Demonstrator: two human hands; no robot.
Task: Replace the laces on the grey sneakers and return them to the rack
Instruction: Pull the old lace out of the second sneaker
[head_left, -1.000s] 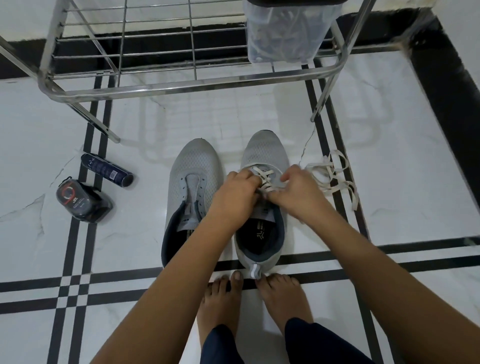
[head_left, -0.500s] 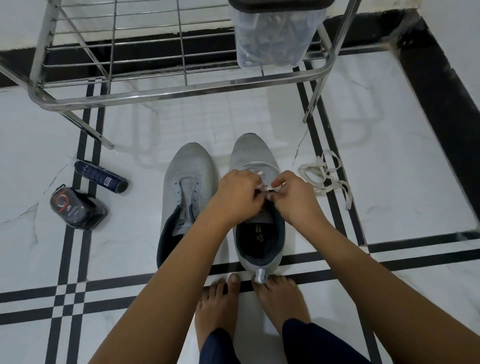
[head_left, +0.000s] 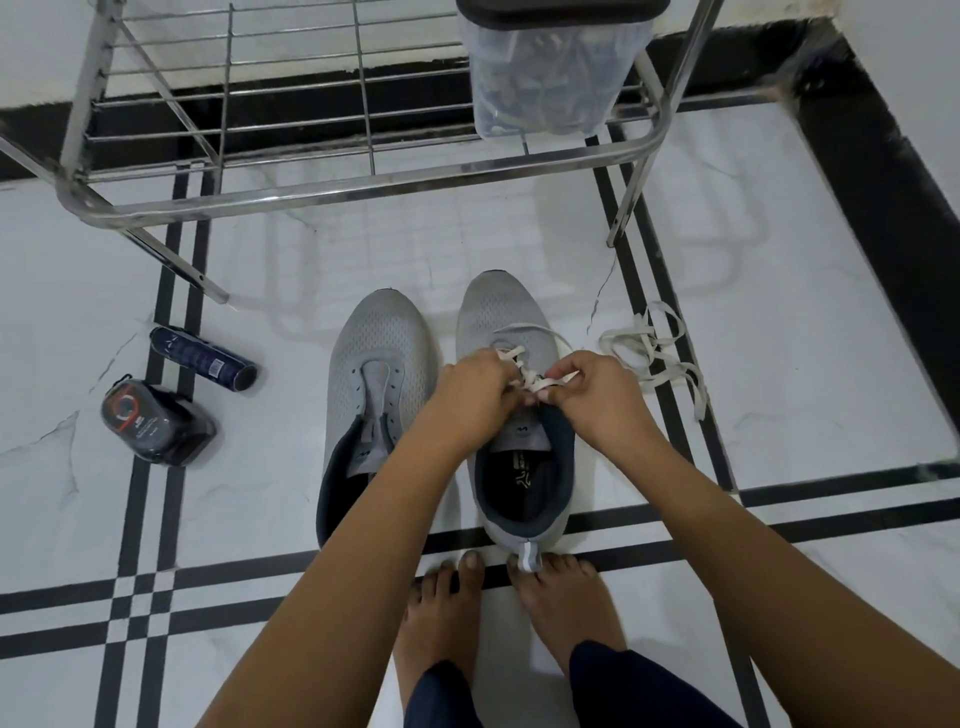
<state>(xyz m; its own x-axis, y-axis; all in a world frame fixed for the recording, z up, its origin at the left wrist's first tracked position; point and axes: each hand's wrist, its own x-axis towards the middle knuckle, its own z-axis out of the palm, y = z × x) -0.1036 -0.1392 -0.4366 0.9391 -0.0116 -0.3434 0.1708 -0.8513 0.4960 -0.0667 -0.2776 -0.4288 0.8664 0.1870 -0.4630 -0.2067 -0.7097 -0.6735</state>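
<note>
I am looking down through the head camera at two grey sneakers standing side by side on the white tiled floor (head_left: 789, 322), toes pointing to the far side. The right sneaker (head_left: 501, 312) sits just ahead of the person's bare feet (head_left: 441, 618), with its heel tab right at the toes of the right foot.

Both hands meet over this shoe's tongue. The left hand (head_left: 478, 395) has its fingers curled and pinches the white lace (head_left: 527, 383) where it crosses between the eyelets. The right hand (head_left: 597, 402) nips the same lace between thumb and forefinger, just right of the crossing. I can see a thin strand of that lace looping over the far part of the upper.

The left sneaker (head_left: 382, 343) stands just beside the right one, apart from both hands, with its eyelets and tongue in plain view. A loose lace (head_left: 652, 358) lies tangled on the floor to the right, near the right sneaker but not touching it.

On the far side stands the metal rack (head_left: 363, 179), with a clear lidded container (head_left: 550, 83) on the right end of its wire shelf. On the floor to the left lie a dark tube (head_left: 202, 358) and, nearer to me, a dark packaged item (head_left: 156, 421).
</note>
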